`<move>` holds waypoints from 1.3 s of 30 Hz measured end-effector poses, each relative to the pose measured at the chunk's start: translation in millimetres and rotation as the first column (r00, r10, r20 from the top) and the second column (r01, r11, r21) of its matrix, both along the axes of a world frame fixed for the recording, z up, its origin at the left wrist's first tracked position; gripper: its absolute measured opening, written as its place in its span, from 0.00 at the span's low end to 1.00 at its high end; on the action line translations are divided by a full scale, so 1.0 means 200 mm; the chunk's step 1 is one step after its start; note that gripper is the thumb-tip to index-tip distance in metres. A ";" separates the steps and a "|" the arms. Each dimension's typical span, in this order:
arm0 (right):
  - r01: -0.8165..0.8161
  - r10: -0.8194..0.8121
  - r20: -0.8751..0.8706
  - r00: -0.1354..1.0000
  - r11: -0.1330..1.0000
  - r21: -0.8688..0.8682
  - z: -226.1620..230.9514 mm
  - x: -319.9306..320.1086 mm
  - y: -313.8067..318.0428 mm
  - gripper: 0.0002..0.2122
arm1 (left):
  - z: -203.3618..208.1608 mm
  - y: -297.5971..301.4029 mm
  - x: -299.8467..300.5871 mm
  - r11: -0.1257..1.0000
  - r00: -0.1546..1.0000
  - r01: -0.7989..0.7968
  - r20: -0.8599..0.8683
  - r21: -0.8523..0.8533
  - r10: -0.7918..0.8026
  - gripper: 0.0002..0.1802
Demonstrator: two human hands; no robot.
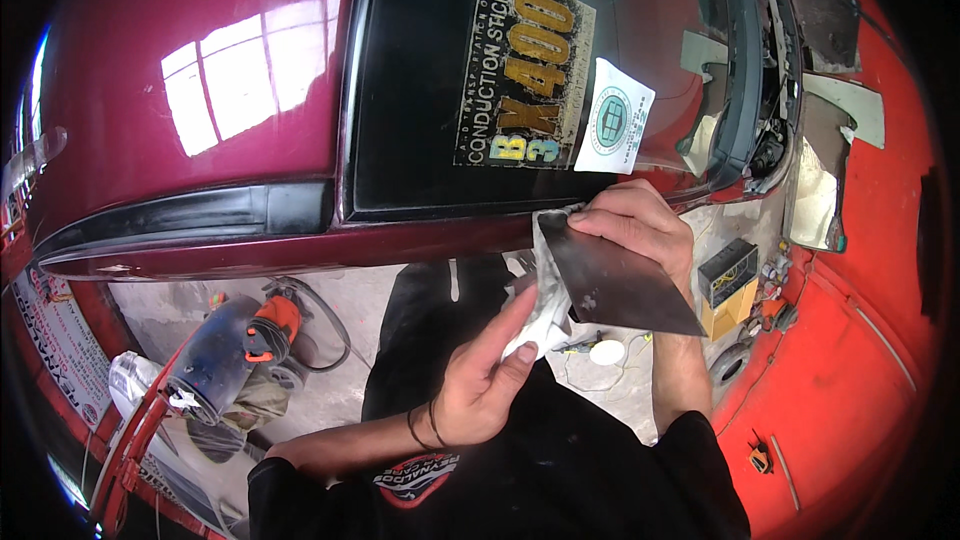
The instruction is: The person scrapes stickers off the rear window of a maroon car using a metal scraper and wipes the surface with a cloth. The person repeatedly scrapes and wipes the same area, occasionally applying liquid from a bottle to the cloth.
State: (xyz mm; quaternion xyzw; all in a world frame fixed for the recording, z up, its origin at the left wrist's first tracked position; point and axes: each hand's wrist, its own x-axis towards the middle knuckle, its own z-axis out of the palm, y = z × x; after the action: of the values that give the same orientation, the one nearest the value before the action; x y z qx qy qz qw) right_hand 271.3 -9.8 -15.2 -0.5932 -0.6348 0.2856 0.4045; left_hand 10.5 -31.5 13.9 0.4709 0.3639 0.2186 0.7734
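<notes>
A: Left hand (pixel 478 380); state?
B: Closed on white cloth (pixel 546 330), pinched between thumb and fingers; cloth lies along the left edge of the dark plate (pixel 630 290); likely gripped so it follows that edge; can't tell if it wraps both faces.
A: Right hand (pixel 642 222)?
B: Holding the dark plate at its upper end, thumb on the face, other fingers partly hidden; probably steadies it against the left hand; plate slants down below the right hand, over its forearm.
A: Nearby?
B: Maroon car (pixel 260 175), just beyond both hands.
</notes>
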 end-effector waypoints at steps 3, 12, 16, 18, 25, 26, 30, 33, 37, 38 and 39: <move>0.004 -0.003 0.052 0.999 1.000 -0.022 0.01 0.05 -0.03 0.17 | -0.01 0.01 0.06 0.998 0.998 0.062 -0.004 0.032 -0.062 0.31; -0.018 0.018 -0.016 1.000 1.000 0.002 -0.02 0.02 0.01 0.17 | 0.02 0.03 0.06 0.994 0.994 0.108 0.019 0.017 -0.108 0.30; -0.040 0.041 -0.021 0.999 0.999 0.012 0.02 -0.05 0.08 0.17 | 0.05 0.03 -0.04 0.996 0.996 0.086 0.006 0.033 -0.086 0.30; -0.053 0.054 -0.053 0.997 0.998 0.024 0.01 -0.03 0.06 0.15 | 0.05 0.04 -0.04 0.997 0.998 0.062 0.002 0.053 -0.062 0.31; 0.021 -0.020 0.030 0.999 0.999 -0.040 0.00 0.08 -0.10 0.13 | 0.02 0.08 0.11 0.998 0.995 0.052 0.079 0.032 -0.054 0.32; 0.011 -0.010 0.029 1.000 1.000 -0.027 0.01 0.07 -0.09 0.13 | 0.01 0.08 0.10 0.999 0.995 0.045 0.087 0.024 -0.047 0.32; 0.016 -0.010 0.070 0.997 0.997 -0.075 0.02 0.05 -0.05 0.18 | -0.01 0.06 0.08 0.999 0.995 0.023 0.099 0.026 -0.026 0.32; 0.014 -0.007 0.063 0.998 0.994 -0.112 0.02 0.04 -0.04 0.17 | -0.02 0.06 0.06 0.999 0.995 0.003 0.095 0.040 -0.007 0.32; -0.031 0.040 0.070 0.997 0.992 -0.124 0.07 0.04 0.03 0.16 | 0.00 0.04 0.01 0.998 0.997 0.014 0.078 0.059 -0.019 0.33; -0.048 0.057 0.073 0.996 0.992 -0.121 0.09 0.03 0.05 0.15 | 0.00 0.03 0.00 0.999 0.996 0.016 0.082 0.040 -0.019 0.33; -0.054 0.062 0.073 0.995 0.994 -0.100 0.09 0.01 0.07 0.16 | 0.01 0.02 0.00 1.000 0.996 0.018 0.086 0.022 -0.020 0.33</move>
State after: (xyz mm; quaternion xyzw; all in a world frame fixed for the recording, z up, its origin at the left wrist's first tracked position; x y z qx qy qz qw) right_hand 272.4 3.3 3.1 -0.6041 -0.6520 0.3050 0.3420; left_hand 9.9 -27.2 15.9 0.4724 0.3233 0.2352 0.7855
